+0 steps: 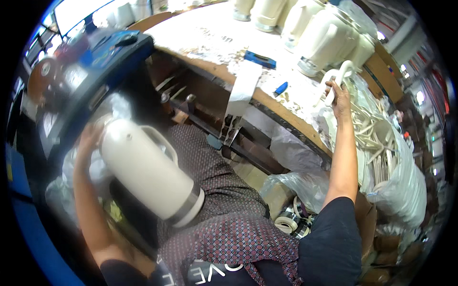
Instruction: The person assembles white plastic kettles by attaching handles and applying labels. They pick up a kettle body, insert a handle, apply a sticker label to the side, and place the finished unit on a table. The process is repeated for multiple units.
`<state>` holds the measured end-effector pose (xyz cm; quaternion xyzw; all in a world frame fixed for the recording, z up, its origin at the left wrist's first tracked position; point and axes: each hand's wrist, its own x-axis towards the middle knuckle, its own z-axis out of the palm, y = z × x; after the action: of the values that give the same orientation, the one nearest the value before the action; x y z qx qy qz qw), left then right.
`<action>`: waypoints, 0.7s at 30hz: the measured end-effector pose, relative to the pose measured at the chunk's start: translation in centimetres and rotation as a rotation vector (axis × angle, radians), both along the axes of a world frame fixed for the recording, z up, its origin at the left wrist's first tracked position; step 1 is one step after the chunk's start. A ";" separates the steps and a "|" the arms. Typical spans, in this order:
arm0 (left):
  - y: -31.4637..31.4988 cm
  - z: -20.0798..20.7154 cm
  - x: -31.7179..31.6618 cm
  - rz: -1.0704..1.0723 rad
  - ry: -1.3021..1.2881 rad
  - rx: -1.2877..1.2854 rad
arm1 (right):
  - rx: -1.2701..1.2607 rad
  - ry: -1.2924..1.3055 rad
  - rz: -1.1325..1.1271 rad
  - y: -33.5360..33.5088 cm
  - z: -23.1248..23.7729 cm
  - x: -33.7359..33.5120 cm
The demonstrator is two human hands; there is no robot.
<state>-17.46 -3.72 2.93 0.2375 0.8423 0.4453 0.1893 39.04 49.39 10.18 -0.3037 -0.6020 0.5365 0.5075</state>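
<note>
Head view: a cream jug (145, 169) lies slantwise over the person's lap between 8 and 9 o'clock, its top end toward 10 and its base toward 4. The left hand (88, 138), at 9 o'clock, is against that top end; blur hides its fingers, so I cannot tell how firmly they close. The right hand (340, 100), between 2 and 3 o'clock, is clamped on a curved handle (340, 78) above the table's edge.

The worktable (200, 35) spreads from 11 to 2 o'clock, its front edge between the jug and the right hand's side. More jugs (324, 43) crowd its far part toward 1 o'clock. A blue tool (260, 59) lies between 12 and 1, a smaller blue piece (281, 88) nearer the edge, and a paper strip (243, 88) hangs over that edge. At 3 o'clock a heap of loose handles (374, 138) fills a plastic sack (405, 190), close beside the right forearm. Tape rolls (287, 224) sit low near 5 o'clock, and a dark blue machine (129, 52) closes off 10 o'clock.

The lap jug is a smooth, tapering cylinder with a looped side handle and a grey band above the base. The handle in the right hand is pale, slim and bent. The sack is thin, wrinkled and translucent; the table has a pale, speckled top and a brown rim. Under the jug, the lap cloth (238, 233) is soft, folded and finely patterned.
</note>
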 end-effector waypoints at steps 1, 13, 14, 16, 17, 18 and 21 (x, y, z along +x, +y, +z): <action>-0.3 -1.3 -2.7 0.063 -0.037 -0.059 | 0.083 -0.112 0.034 0.3 -0.6 -1.0; 1.1 1.3 -2.0 -0.410 -0.403 0.728 | 0.486 -0.186 0.175 -19.3 -6.6 -9.7; -0.3 -1.5 -4.3 -0.282 -0.463 0.666 | 0.502 -0.127 0.225 -20.0 -7.5 -10.9; 1.1 -2.9 -1.4 -0.181 -0.095 0.402 | 0.441 -0.066 0.268 -21.4 -8.2 -12.4; 2.8 -4.1 -2.7 -0.074 -0.076 0.231 | 0.317 -0.066 0.287 -21.6 -8.3 -12.6; 3.4 -3.5 -2.0 -0.026 -0.028 0.229 | 0.189 -0.053 0.325 -22.0 -8.4 -13.0; 3.8 -3.8 -2.4 0.043 -0.034 0.151 | -0.035 0.016 0.495 -22.7 -9.5 -14.4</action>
<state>-19.91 0.07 -0.90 0.2254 0.8078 0.5156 0.1756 24.64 26.64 0.65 -0.1515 -0.6447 0.6571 0.3601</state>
